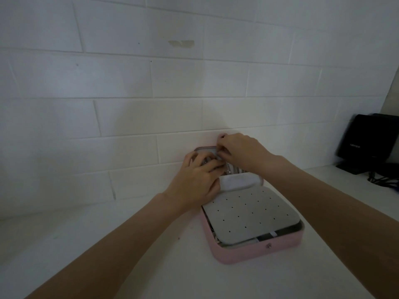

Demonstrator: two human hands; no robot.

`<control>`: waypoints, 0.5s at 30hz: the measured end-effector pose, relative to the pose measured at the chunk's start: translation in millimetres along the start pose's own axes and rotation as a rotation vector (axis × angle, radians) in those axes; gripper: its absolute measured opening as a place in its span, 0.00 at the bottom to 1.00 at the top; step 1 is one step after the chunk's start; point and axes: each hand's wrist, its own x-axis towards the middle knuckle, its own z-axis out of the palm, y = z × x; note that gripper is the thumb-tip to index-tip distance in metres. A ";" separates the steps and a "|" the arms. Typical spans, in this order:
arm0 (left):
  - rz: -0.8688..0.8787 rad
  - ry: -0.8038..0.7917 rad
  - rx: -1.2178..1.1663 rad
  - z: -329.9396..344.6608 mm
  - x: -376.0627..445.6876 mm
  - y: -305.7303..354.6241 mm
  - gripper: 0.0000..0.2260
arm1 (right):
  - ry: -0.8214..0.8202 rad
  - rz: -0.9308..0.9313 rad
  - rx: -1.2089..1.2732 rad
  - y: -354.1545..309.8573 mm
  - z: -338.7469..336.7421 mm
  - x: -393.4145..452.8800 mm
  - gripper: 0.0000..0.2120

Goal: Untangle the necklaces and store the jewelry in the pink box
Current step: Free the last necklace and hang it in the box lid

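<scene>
Pink box (254, 253) open on white table (108, 244), lid (205, 150) upright against block wall (151, 83). Grey perforated panel (250, 214) covers base; white pocket flap (237, 183) behind it. Left hand (197, 180) on lid interior, fingers curled. Right hand (241, 152) pinches at lid's upper edge; held item too small to tell. Black device (367, 141) far right of box.

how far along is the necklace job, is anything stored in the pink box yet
Done: the pink rectangular box lies open on the white counter, its grey perforated insert panel laid over the base. In hand: the left hand and right hand both work at the raised lid against the wall; what each grip holds is too blurred to tell. Left: no stored jewelry shows, and the box is not closed.
</scene>
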 end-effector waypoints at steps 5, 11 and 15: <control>0.022 -0.004 0.006 -1.4 1.3 -1.0 0.16 | 0.000 0.003 0.085 4.6 -2.3 -0.6 0.08; 0.060 -0.029 0.010 -3.4 1.5 -0.5 0.16 | 0.044 0.024 0.178 13.2 -8.7 -2.1 0.08; 0.062 -0.010 0.004 -5.6 0.8 1.3 0.16 | 0.057 -0.020 0.127 12.0 -11.1 0.4 0.07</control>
